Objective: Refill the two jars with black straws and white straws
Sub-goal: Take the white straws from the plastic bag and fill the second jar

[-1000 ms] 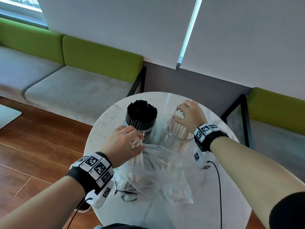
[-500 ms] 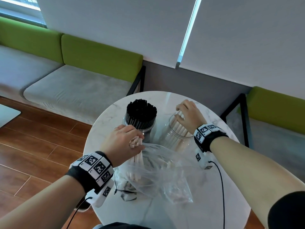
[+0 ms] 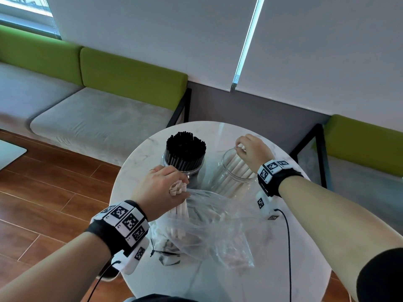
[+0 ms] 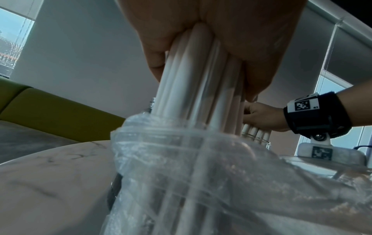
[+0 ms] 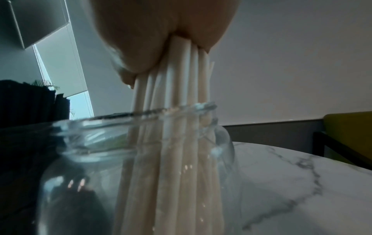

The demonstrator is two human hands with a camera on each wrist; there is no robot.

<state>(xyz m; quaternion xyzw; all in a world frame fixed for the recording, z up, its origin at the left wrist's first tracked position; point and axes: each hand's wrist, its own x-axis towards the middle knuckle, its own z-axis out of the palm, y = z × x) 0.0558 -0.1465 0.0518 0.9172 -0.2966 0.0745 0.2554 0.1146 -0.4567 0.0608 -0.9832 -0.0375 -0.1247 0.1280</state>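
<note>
Two glass jars stand at the back of the round marble table [image 3: 272, 269]. The left jar [image 3: 181, 168] is packed with black straws [image 3: 185, 147]. The right jar [image 3: 226, 177] [image 5: 141, 159] holds several white straws [image 3: 237, 168] [image 5: 181, 127] leaning to its right side. My right hand [image 3: 250, 151] grips the tops of those white straws above the jar rim. My left hand [image 3: 163, 188] grips a bundle of white straws [image 3: 180, 205] [image 4: 197, 89] that stand upright in a clear plastic bag [image 3: 213, 225] [image 4: 221, 174] in front of the jars.
A second crumpled clear bag [image 3: 163, 253] lies at the table's front left edge. Cables from the wrist cameras trail over the table [image 3: 287, 247]. A grey and green bench [image 3: 98, 118] runs along the wall behind, with wooden floor to the left.
My right hand has shifted a little right and back with its white straws in the jar. My left hand and its bundle have stayed in place.
</note>
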